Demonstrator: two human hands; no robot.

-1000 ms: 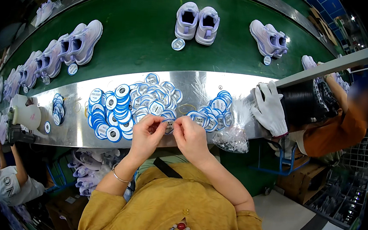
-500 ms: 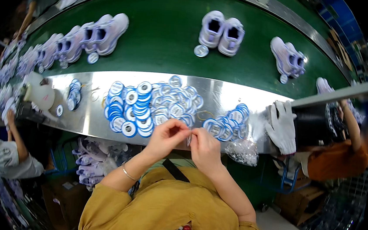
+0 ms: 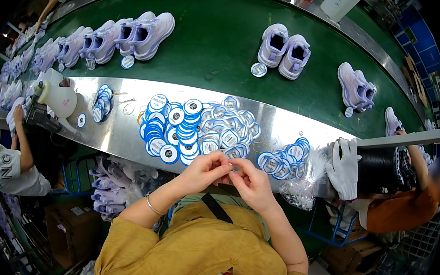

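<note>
My left hand [image 3: 205, 171] and my right hand [image 3: 250, 181] meet in front of my chest, just off the near edge of the steel ledge. Both pinch with thumb and forefinger around something small between them, too hidden to name. Right beyond my hands lie heaps of round blue-and-white tags: stacked ones [image 3: 171, 125] to the left and a looser pile [image 3: 232, 122] in the middle. A smaller heap of tags [image 3: 286, 156] sits to the right, beside clear plastic strands [image 3: 304, 187].
Pairs of pale lilac sneakers [image 3: 284, 51] stand on the green conveyor [image 3: 208, 37], some with tags. A white glove [image 3: 344, 166] lies at the ledge's right, a plastic bottle [image 3: 58, 97] stands left. Co-workers sit left [image 3: 13, 166] and right [image 3: 402, 206].
My head view has shifted, so the scene sits slightly further right. My fingers have changed position a little and stay pinched together.
</note>
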